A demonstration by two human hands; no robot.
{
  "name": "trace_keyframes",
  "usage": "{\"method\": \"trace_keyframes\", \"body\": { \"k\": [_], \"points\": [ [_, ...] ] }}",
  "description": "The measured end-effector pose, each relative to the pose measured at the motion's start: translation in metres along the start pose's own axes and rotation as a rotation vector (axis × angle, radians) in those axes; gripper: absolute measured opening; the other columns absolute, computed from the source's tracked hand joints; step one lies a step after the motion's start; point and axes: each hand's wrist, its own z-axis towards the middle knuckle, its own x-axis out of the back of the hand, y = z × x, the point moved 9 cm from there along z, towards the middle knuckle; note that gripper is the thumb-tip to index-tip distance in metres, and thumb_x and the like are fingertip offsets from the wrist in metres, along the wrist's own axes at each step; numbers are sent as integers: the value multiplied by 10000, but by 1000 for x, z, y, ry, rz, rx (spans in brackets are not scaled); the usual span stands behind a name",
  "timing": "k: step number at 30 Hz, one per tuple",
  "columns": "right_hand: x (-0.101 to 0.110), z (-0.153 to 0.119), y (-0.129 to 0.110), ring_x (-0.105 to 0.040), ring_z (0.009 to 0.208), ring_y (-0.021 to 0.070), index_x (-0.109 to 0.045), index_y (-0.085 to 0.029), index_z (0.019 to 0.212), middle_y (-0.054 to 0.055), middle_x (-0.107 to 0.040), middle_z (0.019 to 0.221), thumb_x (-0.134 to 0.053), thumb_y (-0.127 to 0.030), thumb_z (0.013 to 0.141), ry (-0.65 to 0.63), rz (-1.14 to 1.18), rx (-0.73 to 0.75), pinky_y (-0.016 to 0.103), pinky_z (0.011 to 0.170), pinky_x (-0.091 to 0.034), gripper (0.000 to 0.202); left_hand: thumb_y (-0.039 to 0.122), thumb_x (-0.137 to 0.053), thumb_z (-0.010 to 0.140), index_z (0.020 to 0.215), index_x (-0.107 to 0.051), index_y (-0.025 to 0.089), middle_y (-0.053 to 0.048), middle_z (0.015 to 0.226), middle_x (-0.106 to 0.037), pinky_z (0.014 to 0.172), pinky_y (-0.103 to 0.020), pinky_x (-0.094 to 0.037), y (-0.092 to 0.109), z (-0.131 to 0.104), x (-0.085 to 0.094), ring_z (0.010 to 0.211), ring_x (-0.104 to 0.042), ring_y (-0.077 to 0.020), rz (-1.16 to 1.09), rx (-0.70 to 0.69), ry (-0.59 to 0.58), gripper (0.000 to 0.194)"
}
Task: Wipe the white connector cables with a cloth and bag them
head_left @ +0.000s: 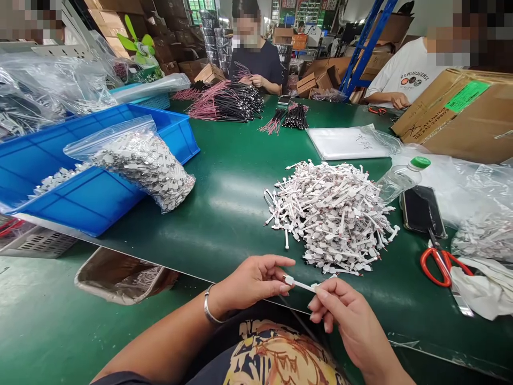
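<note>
Between my two hands stretches a small white cable piece [302,285] with a block-like connector near its left end. My left hand [256,280], wearing a silver bangle, pinches the connector end between thumb and fingers. The other end is pinched by my right hand [347,310]. Just beyond them on the green table lies a big heap of similar white cable pieces [336,208]. Further left, a clear zip bag [148,166] full of small white and silver parts leans over the rim of a blue bin [80,200].
Red-handled scissors [436,264], a black phone [422,208], a green-capped bottle [403,176] and a white glove [484,289] lie at right. A cardboard box [460,117] stands behind. Across the table, a person handles wires near a black-and-pink wire pile [228,101]; another sits at right.
</note>
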Motion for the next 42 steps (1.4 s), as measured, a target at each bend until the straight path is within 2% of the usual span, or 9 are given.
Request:
{"method": "trace_keyframes", "body": {
  "k": [4,7,11,16,22,25,32,36,42],
  "points": [
    [-4,1,1,-597,526,120,-536,-165,694,41,-647,655,-591,-506,761,-14,41,-57,170,408,-392,352,267,-705,706,1013,-645,147,-29,767,-659,670,-241,-464,-3,1,-1,674,-576,-105,83,7,11,335],
    [-1,-2,-3,-597,540,132,-549,-172,708,44,-651,664,-535,-523,794,-5,-83,-31,186,418,-405,362,310,-625,781,951,-660,150,-28,734,-644,622,-230,-440,9,-5,-3,641,-551,-106,362,-53,37,236],
    [27,-10,-30,-614,670,175,-614,-216,837,42,-656,755,-485,-439,853,140,-591,254,269,597,-485,258,245,-488,873,1006,-636,211,-35,878,-660,788,-292,-403,50,-24,1,812,-562,-144,955,-300,51,202],
    [44,-15,-42,-604,797,216,-618,-243,909,57,-639,849,-483,-328,873,239,-979,530,322,689,-489,164,231,-517,843,1050,-601,239,-55,1058,-592,871,-364,-358,67,-28,20,985,-506,-203,1282,-313,166,223],
    [30,-10,-37,-587,806,210,-596,-219,1017,60,-621,847,-465,-289,888,281,-1073,584,331,705,-480,196,299,-585,800,968,-593,193,-66,949,-570,807,-386,-357,45,10,-56,899,-469,-217,1356,-394,112,199],
    [26,-10,-33,-570,768,202,-599,-214,1051,57,-603,804,-458,-269,892,277,-1124,594,326,670,-473,219,238,-500,844,858,-567,173,-60,887,-558,767,-374,-357,32,28,-76,853,-455,-210,1403,-363,104,95],
    [25,-31,-53,-484,1098,282,-641,-219,960,116,-532,1183,-572,-172,817,343,-1061,887,469,906,-408,167,217,-381,908,894,-531,167,-43,849,-578,744,-304,-386,32,16,-66,777,-489,-157,1136,-320,-24,159],
    [8,-30,-55,-586,781,169,-564,-219,1093,42,-659,877,-539,-103,829,76,-865,865,328,708,-485,289,287,-489,872,989,-554,198,-9,854,-601,715,-234,-422,31,4,-42,767,-520,-122,649,-131,3,161],
    [2,-27,-56,-631,716,153,-610,-234,1069,22,-694,835,-560,-195,838,78,-765,740,260,648,-516,239,296,-620,776,912,-661,178,-13,823,-620,684,-220,-424,21,-2,-14,741,-518,-116,460,-42,106,185]
  ]
}}
